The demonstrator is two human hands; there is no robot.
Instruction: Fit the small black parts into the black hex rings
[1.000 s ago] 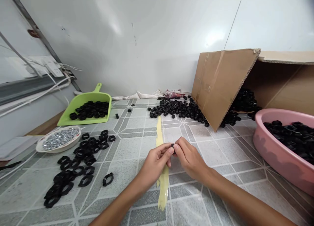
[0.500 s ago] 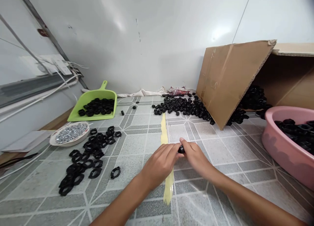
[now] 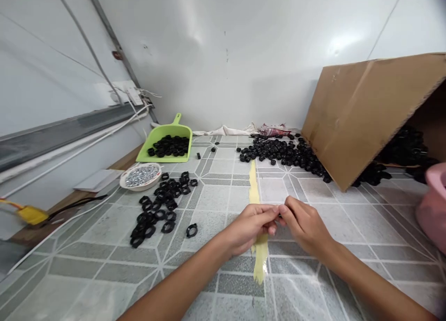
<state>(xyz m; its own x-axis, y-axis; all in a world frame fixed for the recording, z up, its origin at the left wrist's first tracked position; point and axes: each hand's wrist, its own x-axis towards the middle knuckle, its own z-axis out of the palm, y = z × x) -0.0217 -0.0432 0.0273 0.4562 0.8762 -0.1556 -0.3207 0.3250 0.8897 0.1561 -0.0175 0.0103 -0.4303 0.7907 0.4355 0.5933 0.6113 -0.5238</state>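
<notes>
My left hand (image 3: 249,226) and my right hand (image 3: 306,223) meet fingertip to fingertip above the yellow tape strip (image 3: 259,260). Both pinch a small black part (image 3: 280,215), mostly hidden by the fingers. Left of my hands lies a single black ring (image 3: 191,230). Beyond it spreads a loose group of black rings (image 3: 160,214). A white bowl (image 3: 156,180) of small silvery metal pieces stands behind that group. Farther back, a heap of small black parts (image 3: 278,149) lies near the wall.
A green dustpan (image 3: 149,151) holding black parts is at the back left. At the right are a tilted cardboard box (image 3: 365,107) with more black parts and a pink basin (image 3: 432,214). Cables and a yellow connector (image 3: 32,215) lie at the left edge.
The view has turned left, so the scene sits farther right and less of the pink basin shows. My hands have turned about the black part, which is now more hidden between the fingertips.
</notes>
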